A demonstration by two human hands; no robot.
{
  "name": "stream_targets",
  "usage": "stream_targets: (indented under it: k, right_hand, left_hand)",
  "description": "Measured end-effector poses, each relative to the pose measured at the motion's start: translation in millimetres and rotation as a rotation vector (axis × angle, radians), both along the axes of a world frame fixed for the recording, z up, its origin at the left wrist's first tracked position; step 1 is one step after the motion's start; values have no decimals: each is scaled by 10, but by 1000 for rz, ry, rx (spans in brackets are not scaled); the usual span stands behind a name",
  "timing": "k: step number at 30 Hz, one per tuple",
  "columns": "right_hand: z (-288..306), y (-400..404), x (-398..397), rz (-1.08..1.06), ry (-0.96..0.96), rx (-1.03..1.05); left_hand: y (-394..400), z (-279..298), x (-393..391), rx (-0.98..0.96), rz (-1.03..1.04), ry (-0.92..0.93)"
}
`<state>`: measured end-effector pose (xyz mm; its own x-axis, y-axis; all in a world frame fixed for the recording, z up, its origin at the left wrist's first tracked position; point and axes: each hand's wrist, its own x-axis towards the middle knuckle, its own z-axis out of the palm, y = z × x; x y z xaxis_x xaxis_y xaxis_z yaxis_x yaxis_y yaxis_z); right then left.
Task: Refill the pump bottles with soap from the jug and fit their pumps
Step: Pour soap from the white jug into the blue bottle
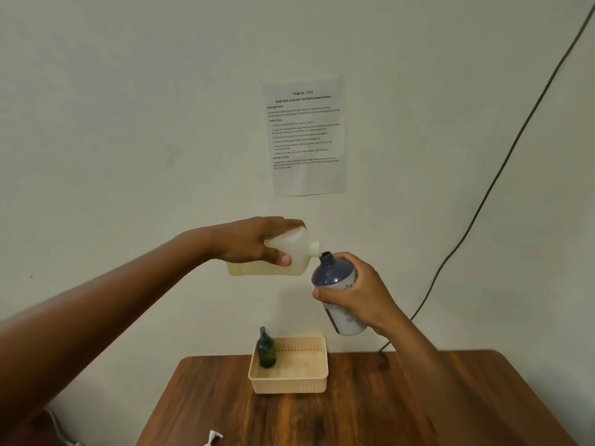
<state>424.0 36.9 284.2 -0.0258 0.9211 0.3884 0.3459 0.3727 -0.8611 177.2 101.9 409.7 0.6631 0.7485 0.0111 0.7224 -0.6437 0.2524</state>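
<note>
My left hand [254, 241] grips a translucent jug [289, 255] of pale yellow soap, tipped on its side high above the table. Its white spout touches the open neck of a blue-grey bottle [336, 284]. My right hand [357, 292] holds that bottle, tilted towards the jug, with no pump on it. A dark green bottle [266, 349] with its pump fitted stands in the left corner of a beige basket [289, 383]. A loose white pump [213, 437] lies at the table's near edge.
The wooden table [370, 413] stands against a pale wall. A printed task sheet [306, 133] is stuck on the wall above. A dark cable [483, 201] runs down the wall to the right and ends behind the table.
</note>
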Motion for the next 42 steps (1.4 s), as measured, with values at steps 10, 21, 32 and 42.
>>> stream_targets:
  k: [10,21,32,42]
  right_hand:
    - [-25,22,7,-14,-4,-22]
    - [-24,24,13,-24,14,-21]
    - [8,31,32,-35,25,-10]
    - [4,55,20,-33,41,-13]
  left_hand:
    - [-14,142,61,38,-23,74]
    - [-17,212,118,49,-27,94]
    - [-74,317,200,40,-26,106]
    - [-91,382,221,44,-34,135]
